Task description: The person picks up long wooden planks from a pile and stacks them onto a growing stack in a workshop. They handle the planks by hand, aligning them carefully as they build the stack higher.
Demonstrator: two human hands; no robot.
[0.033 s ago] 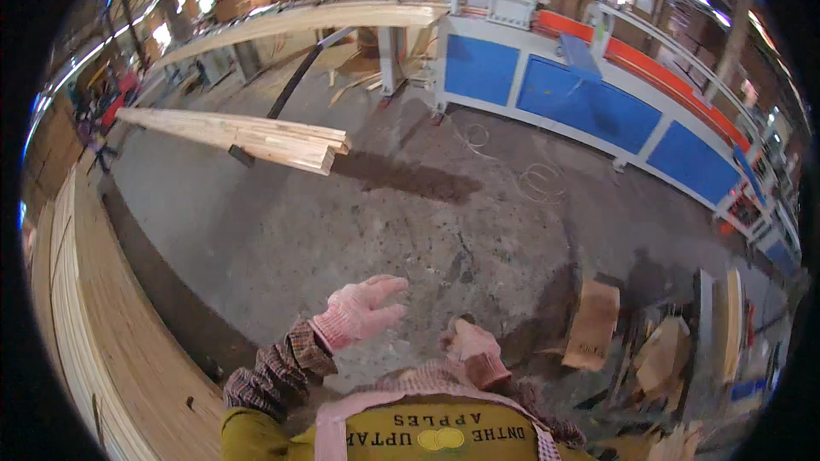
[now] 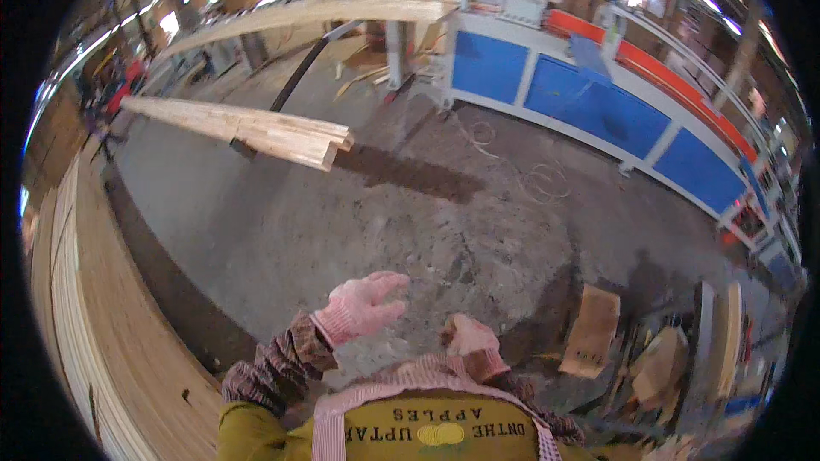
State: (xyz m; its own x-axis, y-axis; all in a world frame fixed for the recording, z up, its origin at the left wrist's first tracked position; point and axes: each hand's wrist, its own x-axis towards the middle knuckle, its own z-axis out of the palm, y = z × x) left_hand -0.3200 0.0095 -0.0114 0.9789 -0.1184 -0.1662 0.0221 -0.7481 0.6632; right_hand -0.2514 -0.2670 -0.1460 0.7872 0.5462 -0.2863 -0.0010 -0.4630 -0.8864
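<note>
My left hand (image 2: 366, 306) wears a pink knitted glove and hangs in the air over the concrete floor. Its fingers are stretched out and apart, with nothing in them. Beside it on the right, my right hand (image 2: 471, 343), gloved the same way, is curled closed in front of my body. Whatever its fingers may hold is hidden. Neither hand touches the wood around me. The closest timber is a long stack of boards (image 2: 141, 316) along my left side.
Ahead to the left, a bundle of long planks (image 2: 248, 130) rests on a support. Behind it runs a long wooden beam (image 2: 316, 12). A blue and white machine (image 2: 589, 102) stands at the far right. Cardboard (image 2: 591, 331) and wood scraps (image 2: 662, 367) lie near right.
The surroundings have shifted slightly in the picture. Both hands keep nearly the same place and pose, the left spread and the right curled.
</note>
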